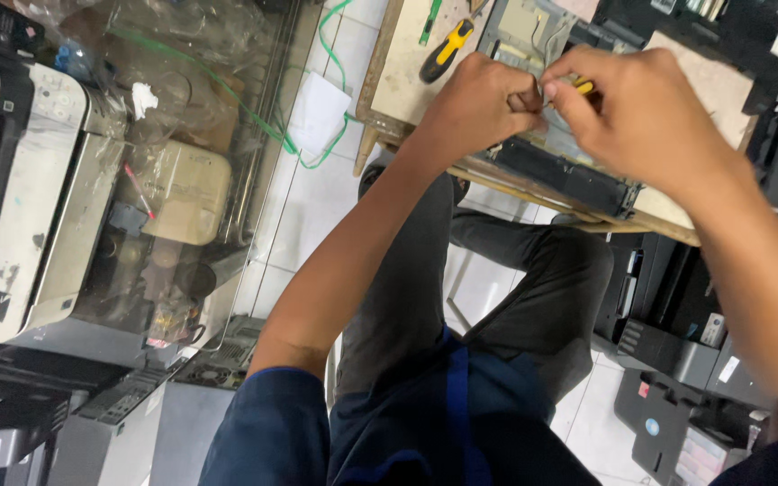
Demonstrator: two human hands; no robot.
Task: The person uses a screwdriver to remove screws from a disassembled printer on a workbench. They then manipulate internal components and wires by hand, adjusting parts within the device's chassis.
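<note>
- Left hand (479,99): curled into a loose fist, its fingers (520,90) pressed together and pinching something small and thin; what exactly it is cannot be told, though it looks like a wire.
- Right hand (641,112): fingers (565,94) bent inward, tips touching those of the left hand, apparently gripping a small yellow-handled tool (584,86) that shows just beyond them.
- Opened grey-and-black printer chassis (569,175): lies directly beneath both sets of fingers on the pale wooden bench (407,81), placed close to the person's seated body, probably so both hands can reach in from above.
- Yellow-and-black-handled screwdriver (446,51): rests on the bench just beyond the left fingers, untouched.
- Green cable (317,148): hangs off the bench edge, well apart from the fingers.
- White-and-grey printer (29,198): stands far off on the left-hand side.
</note>
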